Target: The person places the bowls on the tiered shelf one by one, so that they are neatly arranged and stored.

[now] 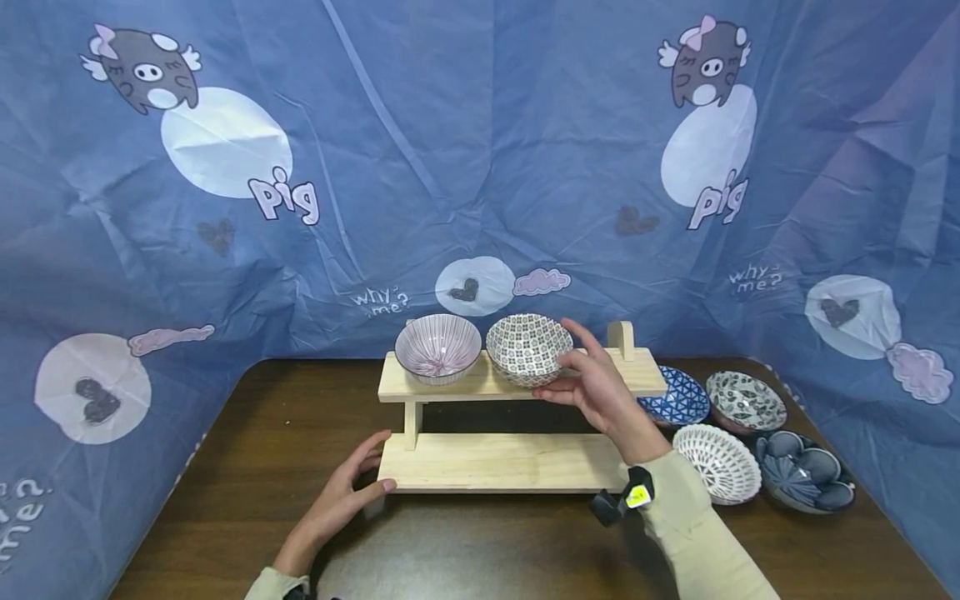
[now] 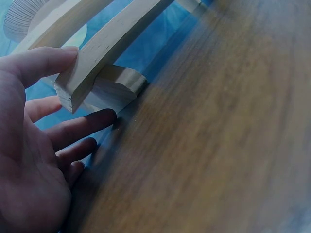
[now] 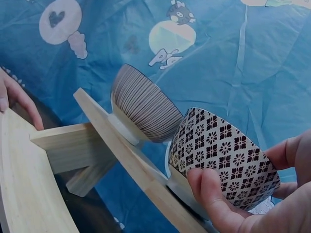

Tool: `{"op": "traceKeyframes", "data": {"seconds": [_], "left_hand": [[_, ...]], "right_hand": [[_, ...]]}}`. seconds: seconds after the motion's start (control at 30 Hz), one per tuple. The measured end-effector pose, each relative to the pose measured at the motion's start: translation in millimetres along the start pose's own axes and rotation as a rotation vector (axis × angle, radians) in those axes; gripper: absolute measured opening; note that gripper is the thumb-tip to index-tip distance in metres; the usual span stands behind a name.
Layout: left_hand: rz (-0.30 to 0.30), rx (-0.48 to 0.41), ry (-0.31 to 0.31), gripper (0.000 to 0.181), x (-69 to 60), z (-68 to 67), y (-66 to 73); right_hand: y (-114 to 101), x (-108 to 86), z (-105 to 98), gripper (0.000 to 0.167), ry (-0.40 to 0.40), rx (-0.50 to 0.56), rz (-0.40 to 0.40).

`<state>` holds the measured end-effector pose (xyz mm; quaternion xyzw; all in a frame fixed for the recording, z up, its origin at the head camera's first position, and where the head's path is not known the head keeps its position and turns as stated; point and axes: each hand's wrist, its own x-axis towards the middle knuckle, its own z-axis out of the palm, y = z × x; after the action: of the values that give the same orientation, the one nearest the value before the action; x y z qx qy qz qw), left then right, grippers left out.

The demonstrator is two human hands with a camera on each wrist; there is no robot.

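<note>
Found the fingers (image 3: 211, 191) of the right hand (image 1: 592, 387) curled round the right side of a round, white ceramic bowl covered in dark flowers and diamonds (image 1: 527, 346), gripping the wall with a modest spread. Located this bowl at the upper board (image 1: 645, 379) of a pale wooden two-tier stand, near mid-length, foot seemingly against the wood; cannot confirm full weight on it. Found the left hand (image 1: 347, 493) spread at the left end of the lower board (image 1: 510, 462), thumb on the wood, remaining fingers loosely extended, lifting nothing.

Recorded a pale lilac ceramic bowl with radiating stripes (image 1: 438, 350) on the upper board, just left of the held bowl, free of both hands. Logged four bowls on the dark brown wooden bench (image 1: 225, 500), right of the stand: blue-and-white geometric bowl (image 1: 678, 396), partly hidden; white leaf-patterned bowl (image 1: 746, 400); white dash-patterned bowl (image 1: 716, 464); blue-grey petal-patterned bowl (image 1: 802, 471).

Would judge the arranging partway along: one bowl placed, a second not yet released, four outstanding if meant for the stand.

Noted on the held bowl: crisp, regular print outside, finer motif inside, glossy finish, plain pale foot, rim roughly parallel to the board; no chip visible.
</note>
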<state>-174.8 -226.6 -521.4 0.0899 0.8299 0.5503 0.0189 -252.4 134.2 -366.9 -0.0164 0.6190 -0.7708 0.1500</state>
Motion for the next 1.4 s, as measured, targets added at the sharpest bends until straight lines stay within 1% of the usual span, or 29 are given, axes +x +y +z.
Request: {"op": "traceKeyframes", "data": {"seconds": [0.3, 0.57, 0.63, 0.8, 0.97, 1.13, 1.4], "left_hand": [[0.001, 0.004, 0.001, 0.068, 0.1, -0.2, 2.2], [-0.002, 0.006, -0.005, 0.069, -1.7, 0.0, 1.5], [0.005, 0.002, -0.004, 0.069, -1.5, -0.1, 1.2], [0.018, -0.002, 0.000, 0.069, -0.8, -0.4, 1.1], [0.005, -0.002, -0.003, 0.069, -0.3, -0.2, 2.0], [-0.009, -0.008, 0.001, 0.070, -0.1, -0.3, 1.7], [-0.009, -0.010, 0.001, 0.070, 0.0, -0.1, 1.1]], "right_hand": [[3, 2.2, -1, 0.072, -0.001, 0.024, 0.003], [8, 3.1, -3, 0.072, -0.022, 0.036, 0.010], [8, 3.1, -4, 0.072, -0.034, 0.038, 0.006], [9, 3.3, -6, 0.071, -0.070, 0.005, 0.013], [11, 2.9, -11, 0.068, -0.060, -0.042, 0.019], [12, -0.4, -16, 0.068, -0.063, -0.047, 0.002], [11, -8.6, -24, 0.067, -0.077, -0.030, -0.008]]}}
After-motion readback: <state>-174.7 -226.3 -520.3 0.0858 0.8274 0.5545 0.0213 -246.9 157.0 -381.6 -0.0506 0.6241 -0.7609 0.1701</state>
